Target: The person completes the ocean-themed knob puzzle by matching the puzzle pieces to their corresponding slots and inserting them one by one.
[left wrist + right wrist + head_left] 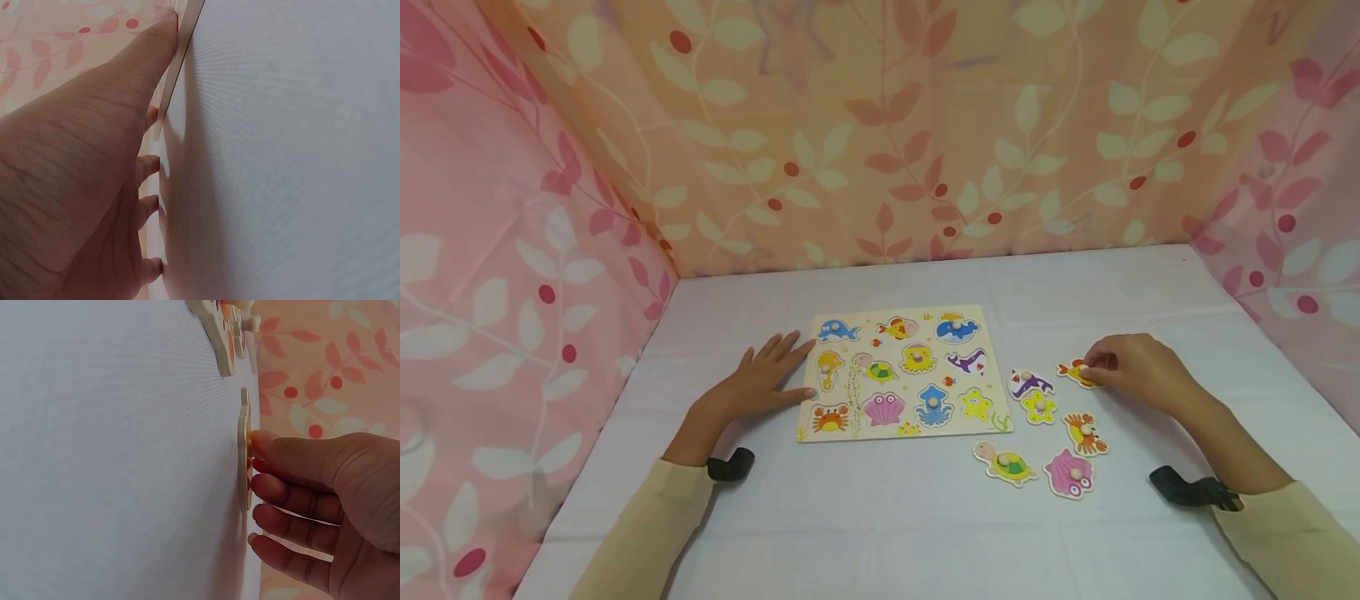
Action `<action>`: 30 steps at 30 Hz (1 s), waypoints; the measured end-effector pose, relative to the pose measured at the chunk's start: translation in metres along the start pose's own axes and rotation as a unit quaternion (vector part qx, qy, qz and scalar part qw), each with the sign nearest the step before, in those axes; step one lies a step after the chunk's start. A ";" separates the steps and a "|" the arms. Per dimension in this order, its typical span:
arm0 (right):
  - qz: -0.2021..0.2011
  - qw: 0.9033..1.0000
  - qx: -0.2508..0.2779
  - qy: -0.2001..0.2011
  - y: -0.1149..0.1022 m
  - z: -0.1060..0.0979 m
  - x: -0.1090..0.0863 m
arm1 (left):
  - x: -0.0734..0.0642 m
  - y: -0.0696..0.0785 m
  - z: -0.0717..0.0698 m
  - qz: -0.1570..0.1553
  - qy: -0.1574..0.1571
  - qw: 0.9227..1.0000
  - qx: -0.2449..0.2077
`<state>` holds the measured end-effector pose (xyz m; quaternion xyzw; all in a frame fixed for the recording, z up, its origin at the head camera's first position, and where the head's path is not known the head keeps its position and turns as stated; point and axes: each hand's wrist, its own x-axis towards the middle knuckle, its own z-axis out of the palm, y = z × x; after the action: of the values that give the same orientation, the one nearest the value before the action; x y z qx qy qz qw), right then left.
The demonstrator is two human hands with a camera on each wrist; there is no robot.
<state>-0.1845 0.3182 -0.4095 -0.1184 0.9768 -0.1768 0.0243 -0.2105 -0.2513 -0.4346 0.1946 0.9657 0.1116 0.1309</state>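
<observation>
A pale wooden puzzle board (pixel 857 408) with printed sea creatures lies on the white-covered table. Fingers spread, my left hand (pixel 758 379) rests at its left edge; the left wrist view has the thumb against the board's side. My right hand (pixel 1138 371) is to the right of the board, thumb and fingertips pinching an orange-and-yellow fish piece (pixel 1067 371) from above. In the right wrist view this wooden piece (pixel 243 462) sits flat and close against the cloth, its knob mostly hidden by the fingers.
Beside the board lie loose knobbed pieces: a purple-and-white one (pixel 1032 385), a yellow starfish (pixel 1039 408), a crab (pixel 1084 435), a pink shell (pixel 1069 473) and a turtle (pixel 1004 463). Several knobbed pieces, including a squid (pixel 933 406), sit in the board. Patterned cloth (pixel 880 150) surrounds the table.
</observation>
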 end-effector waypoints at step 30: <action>-0.053 0.997 0.007 0.046 -0.023 -0.017 0.011 | -0.001 0.000 0.001 0.002 0.003 1.000 0.004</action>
<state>-0.1919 0.3004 -0.3855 -0.1615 0.9680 -0.1896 -0.0296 -0.2097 -0.2510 -0.4348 0.1966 0.9662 0.1086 0.1267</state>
